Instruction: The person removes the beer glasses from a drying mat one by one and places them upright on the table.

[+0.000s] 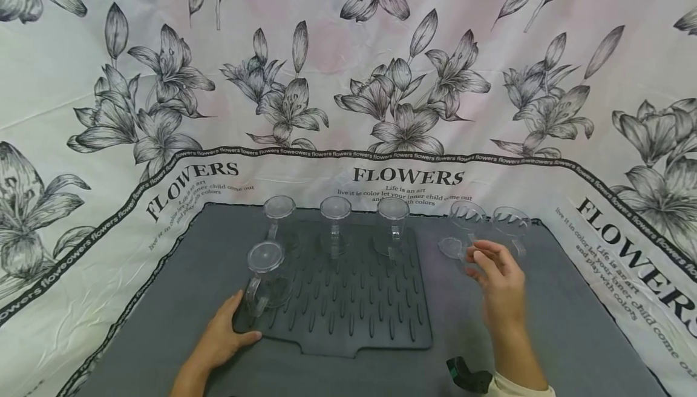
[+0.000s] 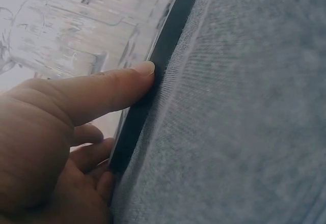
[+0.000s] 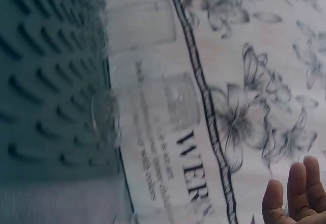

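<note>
My left hand [image 1: 220, 330] rests at the near left corner of a dark ridged drying mat [image 1: 354, 324]. Its thumb lies straight against the front edge in the left wrist view, the other fingers by the left side. Close to it on the mat stands an upside-down clear mug [image 1: 265, 258], handle toward the hand. My right hand [image 1: 501, 288] hovers right of the mat, fingers slightly bent and apart, nothing visible between them. Just beyond its fingertips is a clear mug [image 1: 467, 215] with its wide mouth up; another clear mug [image 1: 512, 220] stands to its right, partly behind the hand.
Along the mat's far edge stand three upside-down clear mugs, a left mug [image 1: 279, 208], a middle mug [image 1: 335, 208] and a right mug [image 1: 392, 209]. A grey cloth [image 1: 163, 324] covers the table. A flower-printed curtain [image 1: 348, 112] rises behind and at both sides.
</note>
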Motion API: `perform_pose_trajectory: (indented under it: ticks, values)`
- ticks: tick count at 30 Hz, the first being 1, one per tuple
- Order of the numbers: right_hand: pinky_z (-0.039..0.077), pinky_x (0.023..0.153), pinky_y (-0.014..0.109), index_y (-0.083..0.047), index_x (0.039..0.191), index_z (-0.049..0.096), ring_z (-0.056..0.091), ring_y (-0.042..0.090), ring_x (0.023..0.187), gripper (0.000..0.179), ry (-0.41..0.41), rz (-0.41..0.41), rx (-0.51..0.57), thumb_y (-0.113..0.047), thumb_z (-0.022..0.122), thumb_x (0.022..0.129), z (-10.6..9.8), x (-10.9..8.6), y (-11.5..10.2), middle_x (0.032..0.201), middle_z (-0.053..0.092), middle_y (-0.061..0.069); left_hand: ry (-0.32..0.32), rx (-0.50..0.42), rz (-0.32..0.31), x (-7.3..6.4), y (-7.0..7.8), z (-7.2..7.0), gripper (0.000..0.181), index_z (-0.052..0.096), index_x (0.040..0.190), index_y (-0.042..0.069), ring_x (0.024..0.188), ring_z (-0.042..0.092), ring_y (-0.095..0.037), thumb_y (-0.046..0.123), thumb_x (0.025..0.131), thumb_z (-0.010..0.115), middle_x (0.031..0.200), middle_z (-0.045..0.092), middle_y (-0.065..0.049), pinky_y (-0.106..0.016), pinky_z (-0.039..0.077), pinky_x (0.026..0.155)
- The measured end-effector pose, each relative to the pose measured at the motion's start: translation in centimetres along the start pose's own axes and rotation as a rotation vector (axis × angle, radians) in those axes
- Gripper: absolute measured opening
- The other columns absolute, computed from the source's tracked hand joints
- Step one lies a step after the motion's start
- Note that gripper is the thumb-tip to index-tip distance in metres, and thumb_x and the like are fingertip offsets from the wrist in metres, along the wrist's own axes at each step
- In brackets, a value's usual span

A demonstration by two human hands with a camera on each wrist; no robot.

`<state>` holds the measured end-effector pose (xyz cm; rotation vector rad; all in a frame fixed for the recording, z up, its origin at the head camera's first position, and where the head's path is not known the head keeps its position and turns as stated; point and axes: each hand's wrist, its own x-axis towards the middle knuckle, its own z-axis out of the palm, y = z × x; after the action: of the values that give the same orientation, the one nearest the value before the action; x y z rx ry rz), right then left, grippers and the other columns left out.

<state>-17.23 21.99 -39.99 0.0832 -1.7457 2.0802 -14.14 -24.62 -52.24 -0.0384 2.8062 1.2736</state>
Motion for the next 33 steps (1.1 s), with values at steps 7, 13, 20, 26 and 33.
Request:
perform_pose_trajectory:
  ticks: [7,13,20,26,33]
  values:
    - [0.054,0.078,0.034,0.019,0.113,0.052,0.061,0.027,0.093,0.027,-0.147,-0.081,0.071,-0.005,0.053,0.100,3.5,-1.2,-0.9,0.098,0.062,0.015,0.005,-0.002,0.002,-0.2,0.1,0.2,0.108,0.022,0.148,-0.011,0.134,0.019,-0.053,0.027,0.071,0.088,0.147,0.021,-0.037,-0.065,0.023,0.104]
    - [0.054,0.079,0.034,0.021,0.109,0.053,0.064,0.024,0.094,0.025,-0.253,-0.144,0.057,-0.002,0.052,0.099,7.0,-2.5,-0.8,0.099,0.064,0.017,0.020,-0.004,0.018,0.0,0.2,0.5,0.108,0.023,0.147,-0.011,0.134,0.020,-0.053,0.027,0.071,0.088,0.147,0.023,-0.038,-0.064,0.024,0.104]
    - [0.054,0.078,0.039,0.010,0.108,0.061,0.063,0.027,0.094,0.020,-0.375,-0.165,-0.005,-0.006,0.053,0.100,10.8,-4.4,0.6,0.100,0.064,0.022,0.033,0.005,0.016,0.1,0.0,0.5,0.108,0.024,0.147,-0.011,0.134,0.021,-0.052,0.026,0.069,0.088,0.146,0.024,-0.037,-0.063,0.024,0.104]
    - [0.054,0.079,0.041,0.003,0.109,0.064,0.062,0.031,0.096,0.019,-0.435,-0.131,-0.011,-0.010,0.053,0.100,12.8,-5.3,1.7,0.102,0.065,0.018,0.045,0.013,0.030,0.1,-0.3,0.4,0.107,0.025,0.147,-0.012,0.134,0.023,-0.052,0.026,0.069,0.089,0.145,0.026,-0.037,-0.063,0.024,0.104]
    - [0.053,0.081,0.047,0.004,0.112,0.062,0.062,0.034,0.100,0.021,-0.511,-0.070,0.011,-0.011,0.052,0.100,14.4,-6.3,3.1,0.106,0.064,0.018,0.044,0.026,0.000,0.1,-0.3,0.6,0.109,0.025,0.147,-0.010,0.133,0.024,-0.053,0.027,0.068,0.089,0.145,0.027,-0.037,-0.064,0.025,0.103]
